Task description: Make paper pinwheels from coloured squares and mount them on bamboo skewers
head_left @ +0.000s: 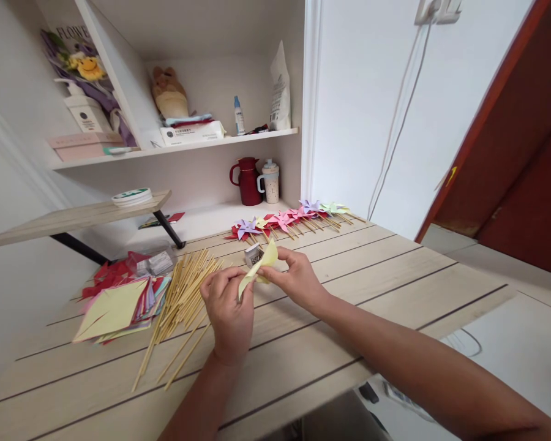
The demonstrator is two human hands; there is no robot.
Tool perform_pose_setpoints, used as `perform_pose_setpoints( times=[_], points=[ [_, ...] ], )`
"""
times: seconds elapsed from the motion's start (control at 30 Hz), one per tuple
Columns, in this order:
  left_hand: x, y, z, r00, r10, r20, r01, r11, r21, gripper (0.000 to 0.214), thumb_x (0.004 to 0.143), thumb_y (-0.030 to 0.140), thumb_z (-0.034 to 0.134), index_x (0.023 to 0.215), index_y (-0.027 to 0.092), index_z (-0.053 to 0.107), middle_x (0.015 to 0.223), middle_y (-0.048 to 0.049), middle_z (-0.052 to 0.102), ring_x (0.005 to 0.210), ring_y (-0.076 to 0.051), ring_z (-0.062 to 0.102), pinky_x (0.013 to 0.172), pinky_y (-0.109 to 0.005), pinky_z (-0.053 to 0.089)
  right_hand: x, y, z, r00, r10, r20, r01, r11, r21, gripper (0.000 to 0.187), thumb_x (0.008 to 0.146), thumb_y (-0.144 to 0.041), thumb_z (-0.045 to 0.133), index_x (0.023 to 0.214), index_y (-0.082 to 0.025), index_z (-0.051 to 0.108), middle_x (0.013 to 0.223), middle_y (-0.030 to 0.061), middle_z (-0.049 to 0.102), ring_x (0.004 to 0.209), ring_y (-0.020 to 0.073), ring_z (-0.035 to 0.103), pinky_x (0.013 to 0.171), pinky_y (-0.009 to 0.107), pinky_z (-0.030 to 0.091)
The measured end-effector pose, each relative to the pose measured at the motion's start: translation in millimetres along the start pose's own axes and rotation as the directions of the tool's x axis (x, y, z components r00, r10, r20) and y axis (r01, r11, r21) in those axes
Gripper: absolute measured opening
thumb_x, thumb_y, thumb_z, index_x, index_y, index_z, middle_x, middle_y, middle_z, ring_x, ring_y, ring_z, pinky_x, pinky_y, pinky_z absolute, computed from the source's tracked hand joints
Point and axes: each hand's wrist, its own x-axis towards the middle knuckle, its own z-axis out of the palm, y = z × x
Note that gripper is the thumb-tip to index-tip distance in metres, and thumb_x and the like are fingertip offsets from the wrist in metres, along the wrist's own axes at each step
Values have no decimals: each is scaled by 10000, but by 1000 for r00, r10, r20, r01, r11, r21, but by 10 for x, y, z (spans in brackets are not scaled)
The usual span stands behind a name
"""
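My left hand and my right hand both pinch a pale yellow sheet of paper above the wooden table, its corners bent up between the fingers. A small box of pins sits just behind the paper. To the left lies a heap of bamboo sticks and a stack of cut coloured paper squares. A row of finished paper pinwheels lies along the far edge of the table.
A red jug and a speckled cup stand by the wall. A raised shelf board carries a tape roll. Upper shelves hold a plush toy, bottles and boxes. A dark red door is at right.
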Motion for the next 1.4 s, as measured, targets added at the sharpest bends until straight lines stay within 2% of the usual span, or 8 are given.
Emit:
perform_pose_setpoints(
  times=[0.2,0.33,0.43,0.67,0.9,1.07,1.3,1.4],
  points=[
    [-3,7,36,982,-188,23,189,973,-133,39,884,243,692,848,229,699,894,-29,684,878,-202,666,851,-372,488,8,17,-1,1000,22,-2,-22,999,34,152,798,-294,748,918,-202,755,919,31,772,867,217,684,809,336,531],
    [3,5,36,986,-168,17,168,976,-136,18,878,220,698,862,229,699,905,-28,687,886,-200,661,848,-365,487,7,4,-18,1000,-17,1,17,1000,-1,116,815,-288,738,904,-213,740,910,33,767,861,219,684,810,348,522],
    [4,19,12,992,-126,-1,125,984,-124,46,880,190,697,893,234,701,915,-22,684,888,-197,655,862,-368,480,-4,-11,-57,988,-154,-15,151,981,-117,91,850,-303,725,820,-221,702,838,39,734,815,223,657,776,374,507],
    [16,76,-82,997,37,-69,-43,995,-91,199,855,82,681,940,259,715,930,-33,676,918,-208,631,897,-389,467,-29,-102,-137,788,-613,66,610,759,-229,138,882,-145,662,900,-281,680,829,28,747,825,226,674,836,448,532],
    [31,77,-116,987,151,-61,-153,988,-31,262,858,18,648,981,247,678,933,-31,667,885,-188,629,967,-417,450,-13,-125,-122,750,-657,73,656,725,-211,157,898,-142,676,990,-269,684,833,42,741,815,224,675,794,437,555],
    [43,90,-131,982,177,-59,-179,984,-17,238,879,20,608,964,230,679,907,-25,670,841,-174,643,971,-424,455,7,-88,-126,686,-723,84,722,662,-200,136,896,-137,690,988,-235,705,832,58,726,815,221,658,791,435,555],
    [31,91,-122,981,186,-56,-187,982,-11,240,882,16,605,955,230,685,893,-22,676,805,-161,649,984,-435,445,-11,-74,-136,735,-671,96,675,712,-194,123,893,-133,682,947,-238,718,827,59,726,821,222,648,804,432,545],
    [8,87,-83,993,119,-21,-120,992,-50,223,882,43,636,962,243,695,899,-16,676,843,-170,647,993,-429,435,-19,-47,-124,828,-557,61,559,818,-133,57,885,-186,699,881,-234,729,815,53,731,826,223,650,810,419,533]
  ],
)
